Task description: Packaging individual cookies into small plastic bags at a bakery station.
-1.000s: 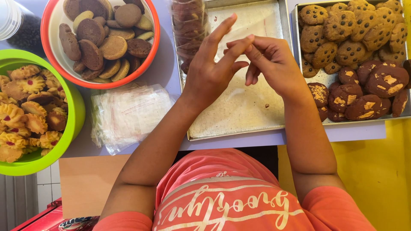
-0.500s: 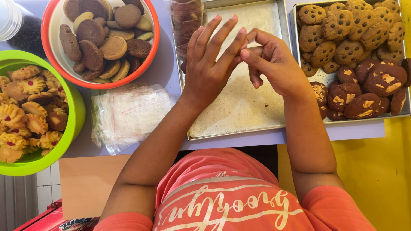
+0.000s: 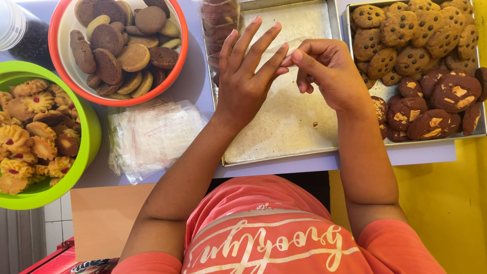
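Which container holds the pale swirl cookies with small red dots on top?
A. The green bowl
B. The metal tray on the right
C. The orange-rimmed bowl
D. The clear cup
A: the green bowl at the left edge is full of yellow swirl cookies with red dots.

Both arms reach up from the bottom of the frame to the upper middle. The left hand (image 3: 243, 83) is flat, fingers long and spread. The right hand (image 3: 327, 76) is curled, its thumb and fingertips pinching at the left fingertips.
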